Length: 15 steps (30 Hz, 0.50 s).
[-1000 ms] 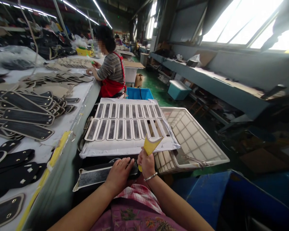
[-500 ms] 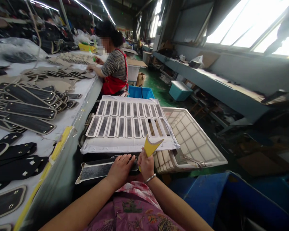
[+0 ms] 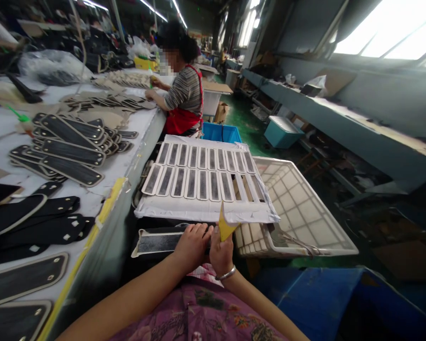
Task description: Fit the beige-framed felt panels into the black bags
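In the head view, we look down at our two bare hands, working close together in front of a flowered purple garment point(image 3: 199, 312). Our left hand point(image 3: 193, 246) lies palm down, its fingers side by side and slightly bent, over the right end of a long dark strip with a pale border point(image 3: 159, 243). The strip lies on something black just below the white board; we cannot tell whether the left fingers grip its edge, as the palm is hidden. Our right hand point(image 3: 221, 251) is wrapped around a yellow piece with a curved, notched end point(image 3: 226, 229), which points up and away from us. A metal bracelet point(image 3: 227, 273) circles the right wrist, and the two hands are just beside each other.

Beyond them, the white board point(image 3: 206, 211) carries two rows of dark panels with pale borders point(image 3: 192, 184); at the right end of the near row we see narrow pale strips with brownish gaps between them. To its right is a white grid-walled crate point(image 3: 294, 208).

On our left, the desk point(image 3: 120, 163) holds a heap of dark strips with metal eyelets point(image 3: 73, 151) and, nearer us, black pieces with pale patches point(image 3: 57, 227). Further along sits a co-worker in a red apron point(image 3: 188, 90), near a blue bin point(image 3: 218, 131).
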Motion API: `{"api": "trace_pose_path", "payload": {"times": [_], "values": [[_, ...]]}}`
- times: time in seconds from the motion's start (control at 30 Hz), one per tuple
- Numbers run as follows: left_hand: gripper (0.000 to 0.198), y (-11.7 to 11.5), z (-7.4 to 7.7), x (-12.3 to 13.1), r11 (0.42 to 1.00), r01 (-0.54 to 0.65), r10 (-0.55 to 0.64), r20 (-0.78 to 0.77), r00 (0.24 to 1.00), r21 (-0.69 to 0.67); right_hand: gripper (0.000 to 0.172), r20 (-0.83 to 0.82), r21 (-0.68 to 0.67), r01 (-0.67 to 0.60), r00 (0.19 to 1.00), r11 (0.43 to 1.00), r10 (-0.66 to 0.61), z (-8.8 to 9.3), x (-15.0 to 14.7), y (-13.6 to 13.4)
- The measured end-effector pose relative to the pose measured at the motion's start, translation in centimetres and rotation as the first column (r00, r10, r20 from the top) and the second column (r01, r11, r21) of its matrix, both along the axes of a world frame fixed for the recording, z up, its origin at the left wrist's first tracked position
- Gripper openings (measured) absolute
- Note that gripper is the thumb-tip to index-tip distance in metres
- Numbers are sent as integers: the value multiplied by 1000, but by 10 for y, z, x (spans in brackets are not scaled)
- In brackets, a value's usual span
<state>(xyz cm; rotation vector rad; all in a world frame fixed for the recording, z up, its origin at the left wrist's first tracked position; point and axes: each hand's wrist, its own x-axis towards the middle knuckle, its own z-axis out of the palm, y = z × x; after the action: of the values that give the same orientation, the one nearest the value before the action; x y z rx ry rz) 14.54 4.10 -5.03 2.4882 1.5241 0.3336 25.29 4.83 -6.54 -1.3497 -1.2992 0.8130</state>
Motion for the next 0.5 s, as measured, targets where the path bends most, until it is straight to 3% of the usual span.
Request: {"api": "trace_pose_path", "payload": {"times": [0.07, 0.17, 0.23, 0.3, 0.37, 0.43, 0.47, 0.5], "values": [[52, -2, 6, 3, 1000, -8, 8, -15, 1000, 5, 34, 73, -19, -20, 997, 1000, 21, 4, 1, 2], [67, -10, 17, -15, 1000, 3, -3, -8, 1000, 17, 31, 41, -179, -165, 984, 970, 175, 16, 5, 10], [69, -23, 24, -49, 997, -79, 76, 116, 990, 21, 34, -16, -271, -331, 940, 904, 340, 28, 7, 16], [51, -39, 26, -95, 957, -291, 269, 325, 906, 18, 36, -35, -348, -491, 858, 798, 513, 43, 9, 22], [45, -51, 21, -138, 828, -543, 518, 564, 643, -141, 34, -46, -459, -638, 712, 619, 700, 59, 7, 31], [50, -57, 9, -166, 757, -477, 617, 728, 298, -446, 31, -42, -565, -711, 530, 418, 847, 72, 0, 44], [52, -58, 3, -172, 737, -385, 647, 745, 165, -555, 30, -15, -614, -715, 435, 335, 900, 78, -5, 52], [53, -57, -3, -173, 724, -294, 667, 742, 70, -623, 29, 48, -656, -698, 343, 288, 938, 82, -12, 61]]}}
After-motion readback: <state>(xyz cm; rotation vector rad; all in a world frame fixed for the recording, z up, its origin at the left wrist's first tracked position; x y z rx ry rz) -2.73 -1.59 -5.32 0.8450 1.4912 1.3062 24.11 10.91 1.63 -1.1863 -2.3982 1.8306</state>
